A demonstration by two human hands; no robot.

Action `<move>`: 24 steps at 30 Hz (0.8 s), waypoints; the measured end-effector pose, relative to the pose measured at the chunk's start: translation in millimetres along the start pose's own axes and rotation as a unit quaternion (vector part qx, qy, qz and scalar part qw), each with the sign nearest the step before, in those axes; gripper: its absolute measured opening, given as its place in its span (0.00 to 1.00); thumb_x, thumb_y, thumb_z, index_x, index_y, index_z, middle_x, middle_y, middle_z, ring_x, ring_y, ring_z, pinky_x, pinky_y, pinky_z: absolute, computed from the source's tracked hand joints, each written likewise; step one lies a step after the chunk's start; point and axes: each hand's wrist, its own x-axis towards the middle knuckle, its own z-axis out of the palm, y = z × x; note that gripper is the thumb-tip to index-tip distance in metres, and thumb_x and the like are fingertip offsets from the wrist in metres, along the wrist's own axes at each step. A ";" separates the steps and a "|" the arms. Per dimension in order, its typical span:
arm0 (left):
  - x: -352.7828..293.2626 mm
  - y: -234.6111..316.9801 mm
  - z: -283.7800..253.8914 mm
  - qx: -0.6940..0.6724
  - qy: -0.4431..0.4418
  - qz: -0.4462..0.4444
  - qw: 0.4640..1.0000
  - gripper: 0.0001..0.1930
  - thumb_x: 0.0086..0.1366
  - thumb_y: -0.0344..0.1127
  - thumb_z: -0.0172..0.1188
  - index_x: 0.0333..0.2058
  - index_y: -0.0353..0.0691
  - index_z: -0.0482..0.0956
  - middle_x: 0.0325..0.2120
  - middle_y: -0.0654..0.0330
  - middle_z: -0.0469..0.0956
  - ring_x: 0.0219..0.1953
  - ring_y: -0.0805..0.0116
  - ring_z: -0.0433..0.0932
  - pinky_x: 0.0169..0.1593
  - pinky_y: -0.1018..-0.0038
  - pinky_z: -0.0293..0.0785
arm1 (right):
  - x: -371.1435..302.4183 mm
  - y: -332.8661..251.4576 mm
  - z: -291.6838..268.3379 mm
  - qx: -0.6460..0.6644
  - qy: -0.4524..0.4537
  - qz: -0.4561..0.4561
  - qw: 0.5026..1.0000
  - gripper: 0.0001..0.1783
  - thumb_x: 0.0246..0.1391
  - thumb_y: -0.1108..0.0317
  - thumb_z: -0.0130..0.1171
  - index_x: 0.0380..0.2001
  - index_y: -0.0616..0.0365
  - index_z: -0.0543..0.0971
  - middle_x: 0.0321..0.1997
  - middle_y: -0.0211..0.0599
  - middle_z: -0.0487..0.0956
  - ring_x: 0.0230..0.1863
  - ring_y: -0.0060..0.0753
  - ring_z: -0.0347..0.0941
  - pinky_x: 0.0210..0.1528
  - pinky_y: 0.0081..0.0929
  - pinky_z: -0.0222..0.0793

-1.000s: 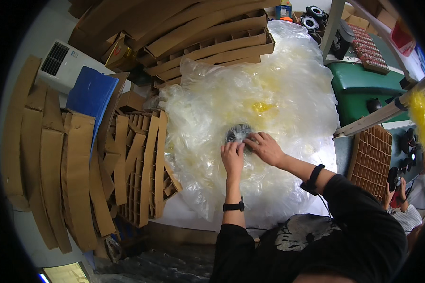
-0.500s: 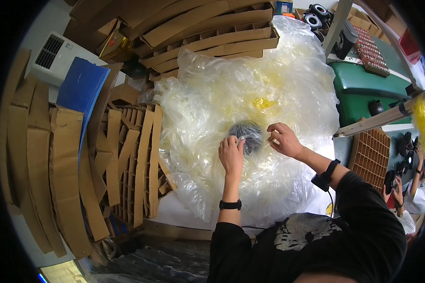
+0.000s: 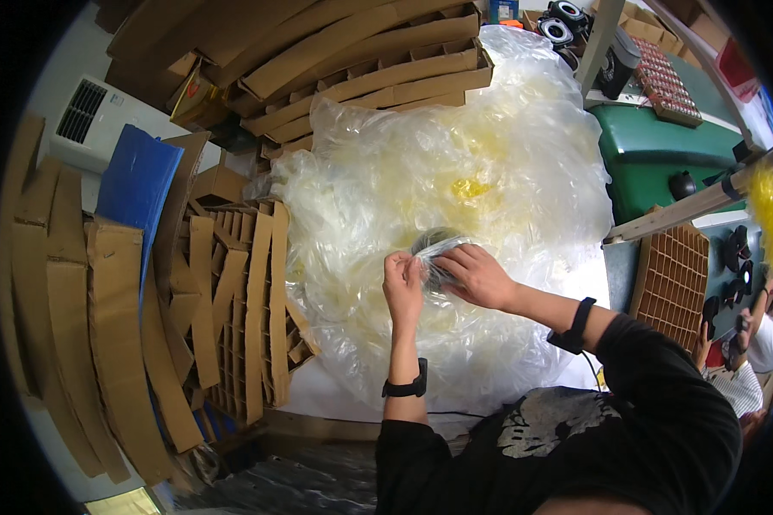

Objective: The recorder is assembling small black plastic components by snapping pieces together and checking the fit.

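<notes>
A dark round object (image 3: 439,242) lies in the middle of a pile of clear plastic bags (image 3: 386,189); its exact kind is hard to make out. Clear plastic film (image 3: 435,249) stretches over it between my two hands. My left hand (image 3: 403,279) pinches the film at the object's left edge, fingers closed. On the right, my right hand (image 3: 475,273) reaches across the object's upper side with bent fingers gripping the film. Part of the object is hidden beneath the right hand and the plastic.
Stacked cardboard dividers (image 3: 258,300) stand on the left, with more (image 3: 386,77) behind the pile. A blue sheet (image 3: 137,176) leans among them. To the right are a green bin (image 3: 653,159), a metal frame post (image 3: 670,215) and a brown divider tray (image 3: 674,283). Another person works at far right.
My right hand has moved left over the dark object and taken hold of the film. My left hand has shifted slightly left and now pinches the plastic.
</notes>
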 end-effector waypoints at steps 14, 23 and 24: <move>18.1 -1.7 13.3 0.271 -0.023 0.065 0.960 0.14 0.57 0.40 0.63 0.30 0.36 0.71 0.25 0.51 0.76 0.30 0.49 0.76 0.36 0.64 0.70 | -14.3 29.6 17.5 -0.115 -0.052 0.046 0.991 0.09 0.44 0.68 0.54 0.31 0.52 0.78 0.30 0.30 0.70 0.39 0.31 0.68 0.42 0.28 0.62; 29.6 -17.4 28.1 0.364 -0.033 0.201 0.909 0.12 0.61 0.37 0.58 0.25 0.38 0.67 0.20 0.52 0.73 0.24 0.48 0.73 0.27 0.60 0.66 | -25.6 41.4 16.8 0.080 -0.104 0.033 0.991 0.06 0.52 0.64 0.54 0.29 0.53 0.77 0.32 0.31 0.70 0.40 0.35 0.67 0.43 0.31 0.61; 30.5 -20.5 28.6 0.356 -0.017 0.198 0.913 0.12 0.61 0.37 0.57 0.25 0.37 0.67 0.20 0.52 0.72 0.24 0.48 0.73 0.27 0.60 0.66 | -24.5 39.2 13.0 0.080 -0.121 0.027 0.989 0.08 0.53 0.62 0.53 0.27 0.53 0.76 0.32 0.31 0.70 0.40 0.36 0.66 0.43 0.32 0.61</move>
